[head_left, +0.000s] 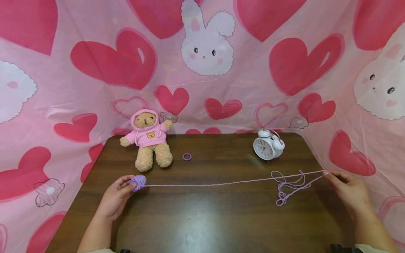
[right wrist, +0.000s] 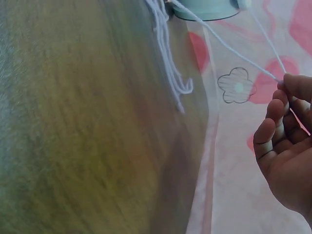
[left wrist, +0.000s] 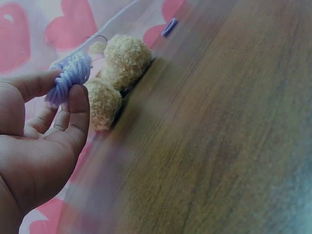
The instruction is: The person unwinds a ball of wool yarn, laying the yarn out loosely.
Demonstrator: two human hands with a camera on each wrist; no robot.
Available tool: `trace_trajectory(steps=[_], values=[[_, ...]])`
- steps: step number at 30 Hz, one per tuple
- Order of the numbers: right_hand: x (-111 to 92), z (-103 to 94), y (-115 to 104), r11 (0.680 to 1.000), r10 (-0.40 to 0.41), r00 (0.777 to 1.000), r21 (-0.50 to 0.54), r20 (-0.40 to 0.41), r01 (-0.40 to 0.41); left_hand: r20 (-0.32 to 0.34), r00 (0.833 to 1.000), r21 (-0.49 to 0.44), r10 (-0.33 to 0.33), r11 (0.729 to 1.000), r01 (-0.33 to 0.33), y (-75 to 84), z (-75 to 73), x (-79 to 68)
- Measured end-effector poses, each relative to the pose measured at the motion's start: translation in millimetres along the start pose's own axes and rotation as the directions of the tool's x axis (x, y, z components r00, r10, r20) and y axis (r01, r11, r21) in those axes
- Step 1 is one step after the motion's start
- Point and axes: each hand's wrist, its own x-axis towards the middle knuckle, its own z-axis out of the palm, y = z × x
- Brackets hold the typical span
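Note:
On the left, my left hand (head_left: 117, 196) pinches a small wound bundle of purple yarn (head_left: 138, 183) between thumb and fingers. In the left wrist view the yarn bundle (left wrist: 70, 78) shows its wraps, with one strand leading off its top. That strand of yarn (head_left: 209, 185) runs taut across the table to my right hand (head_left: 349, 188), which pinches it between thumb and index finger. From the right fingertips, loose loops of yarn (head_left: 286, 189) trail back toward the table, seen also as hanging yarn (right wrist: 168, 63) in the right wrist view.
A teddy bear (head_left: 148, 138) in a pink hoodie sits at the back left, beside a purple ring (head_left: 187, 156). At the back right stands a white twin-bell alarm clock (head_left: 268, 146). Behind the brown table (head_left: 202, 218) hangs a pink cloth (head_left: 215, 95) with hearts and rabbits.

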Motion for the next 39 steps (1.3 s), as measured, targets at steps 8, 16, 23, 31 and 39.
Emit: trace_trajectory(steps=[8,16,23,31,39], values=[[3.5,13.5,15.6,0.988,-0.061,0.996,-0.137,0.061,0.069,0.003,1.000,-0.007,0.000,1.000,0.000,-0.6,2.5,0.2],[4.4,21.3,22.4,0.958,-0.075,0.991,-0.267,0.109,0.102,-0.004,1.000,0.001,-0.025,1.000,0.025,1.8,7.3,2.0],[5.6,25.4,24.7,0.946,-0.076,0.990,-0.304,0.118,0.109,0.003,1.000,0.008,-0.028,1.000,0.028,1.2,12.0,1.4],[7.0,29.4,21.1,0.936,-0.078,0.987,-0.330,0.141,0.122,0.020,1.000,0.000,-0.021,1.000,0.021,-4.4,13.6,2.2],[2.9,35.7,13.9,0.937,-0.108,0.988,-0.319,0.113,0.139,0.016,1.000,0.011,-0.025,1.000,0.025,-3.5,13.7,3.8]])
